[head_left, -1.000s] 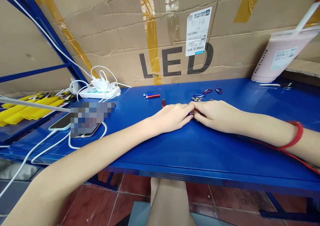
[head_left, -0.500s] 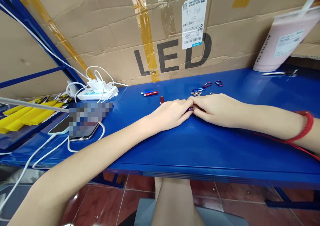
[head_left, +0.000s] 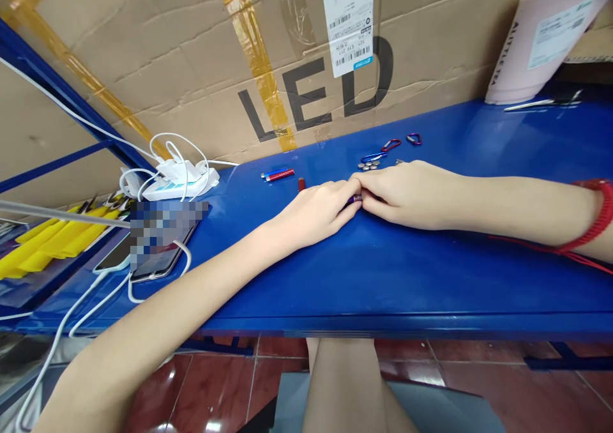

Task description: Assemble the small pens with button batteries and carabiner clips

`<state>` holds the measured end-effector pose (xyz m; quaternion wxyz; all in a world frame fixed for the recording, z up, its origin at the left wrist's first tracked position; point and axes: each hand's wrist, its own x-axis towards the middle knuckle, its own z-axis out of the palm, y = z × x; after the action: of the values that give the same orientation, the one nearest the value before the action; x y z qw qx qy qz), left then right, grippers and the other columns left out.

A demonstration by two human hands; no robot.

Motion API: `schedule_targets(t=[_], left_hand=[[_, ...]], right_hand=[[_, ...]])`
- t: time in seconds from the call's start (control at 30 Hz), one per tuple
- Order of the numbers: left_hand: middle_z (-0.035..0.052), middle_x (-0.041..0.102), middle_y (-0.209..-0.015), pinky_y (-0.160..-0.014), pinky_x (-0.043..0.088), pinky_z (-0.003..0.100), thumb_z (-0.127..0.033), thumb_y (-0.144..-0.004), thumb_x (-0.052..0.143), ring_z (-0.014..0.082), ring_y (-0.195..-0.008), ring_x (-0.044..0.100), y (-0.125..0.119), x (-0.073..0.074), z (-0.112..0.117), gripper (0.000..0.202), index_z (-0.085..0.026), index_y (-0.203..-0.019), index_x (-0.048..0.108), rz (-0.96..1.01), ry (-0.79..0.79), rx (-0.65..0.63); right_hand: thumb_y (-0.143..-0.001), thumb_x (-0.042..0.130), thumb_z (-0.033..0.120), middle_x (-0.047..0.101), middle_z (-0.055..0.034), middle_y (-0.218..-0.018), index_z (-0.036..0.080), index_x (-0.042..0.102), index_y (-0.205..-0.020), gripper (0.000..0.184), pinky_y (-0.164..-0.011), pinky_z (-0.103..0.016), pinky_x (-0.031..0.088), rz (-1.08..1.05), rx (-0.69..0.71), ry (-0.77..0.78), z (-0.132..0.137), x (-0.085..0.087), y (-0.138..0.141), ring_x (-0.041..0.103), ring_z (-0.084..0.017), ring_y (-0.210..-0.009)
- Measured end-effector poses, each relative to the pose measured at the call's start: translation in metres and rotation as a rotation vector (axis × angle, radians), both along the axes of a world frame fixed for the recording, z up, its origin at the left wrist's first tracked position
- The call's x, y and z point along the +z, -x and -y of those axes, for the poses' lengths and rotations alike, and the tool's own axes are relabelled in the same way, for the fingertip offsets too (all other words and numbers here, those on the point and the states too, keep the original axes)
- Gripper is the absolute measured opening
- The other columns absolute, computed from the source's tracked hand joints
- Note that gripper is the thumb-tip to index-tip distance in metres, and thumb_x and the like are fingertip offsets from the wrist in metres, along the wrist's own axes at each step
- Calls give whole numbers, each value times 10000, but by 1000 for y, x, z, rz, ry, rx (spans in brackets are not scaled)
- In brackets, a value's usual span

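Note:
My left hand point(head_left: 317, 211) is closed around a small purple metal tube point(head_left: 355, 199), most of it hidden in the fingers. My right hand point(head_left: 405, 193) meets it fingertip to fingertip, its thumb and fingers pinched at the tube's right end; whatever part lies inside that pinch is covered. Just behind the left knuckles, a short red tube point(head_left: 301, 184) is partly visible. Farther back lie another red tube point(head_left: 280, 175) and a blue tube point(head_left: 271, 172), side by side. Several silver button cells point(head_left: 368, 165) sit beyond the meeting fingertips, next to a blue carabiner point(head_left: 373, 157).
Behind them lie a red carabiner point(head_left: 391, 145) and a purple one. A large cardboard box point(head_left: 191, 56) walls off the back of the blue table point(head_left: 383, 280). Left are a power strip point(head_left: 182, 187), cables and phones point(head_left: 163, 257); a pink drink cup point(head_left: 531, 43) stands back right.
The camera view has shifted and tilted slightly. Both hands stay joined at the purple tube, with only a small shift of the fingers around it.

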<state>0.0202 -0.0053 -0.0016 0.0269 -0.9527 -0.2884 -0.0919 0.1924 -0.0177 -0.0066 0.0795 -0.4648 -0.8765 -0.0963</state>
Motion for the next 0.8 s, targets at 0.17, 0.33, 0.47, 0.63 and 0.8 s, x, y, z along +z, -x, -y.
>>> schedule_targets(t=[0.17, 0.33, 0.47, 0.63, 0.8], left_hand=[[83, 606, -1040, -804, 478, 326, -226, -916, 342, 192, -956, 584, 0, 0, 0, 192, -144, -1036, 466, 5, 9, 1], [80, 609, -1028, -790, 478, 324, -234, -918, 336, 194, -949, 585, 0, 0, 1, 191, -148, -1031, 465, 4, 2, 2], [76, 610, -995, -752, 479, 313, -242, -920, 329, 196, -919, 588, 0, 0, 1, 183, -149, -997, 466, -8, -12, 11], [68, 608, -966, -730, 478, 301, -240, -922, 317, 189, -885, 590, 1, -1, -1, 176, -150, -969, 462, 8, -22, -18], [63, 606, -959, -727, 479, 298, -230, -921, 323, 184, -872, 591, 1, -2, -2, 162, -151, -944, 463, 19, -18, -28]], right_hand=[[-857, 324, 270, 674, -91, -877, 159, 559, -977, 286, -555, -289, 340, 8, -8, -6, 2, 2, 1, 609, -202, -671], [-860, 326, 275, 674, -87, -863, 157, 560, -957, 279, -542, -280, 332, 17, -12, 1, 3, 3, 2, 607, -192, -658], [-866, 324, 284, 673, -87, -865, 156, 556, -969, 285, -541, -281, 333, 16, -7, 4, 2, 2, 2, 607, -190, -657], [-865, 321, 263, 672, -98, -907, 152, 557, -983, 287, -551, -292, 349, 19, -10, 9, 2, 2, 2, 614, -202, -679], [-866, 318, 269, 671, -92, -914, 157, 556, -933, 271, -550, -289, 347, 25, -12, 7, 1, 1, 2, 619, -203, -687]])
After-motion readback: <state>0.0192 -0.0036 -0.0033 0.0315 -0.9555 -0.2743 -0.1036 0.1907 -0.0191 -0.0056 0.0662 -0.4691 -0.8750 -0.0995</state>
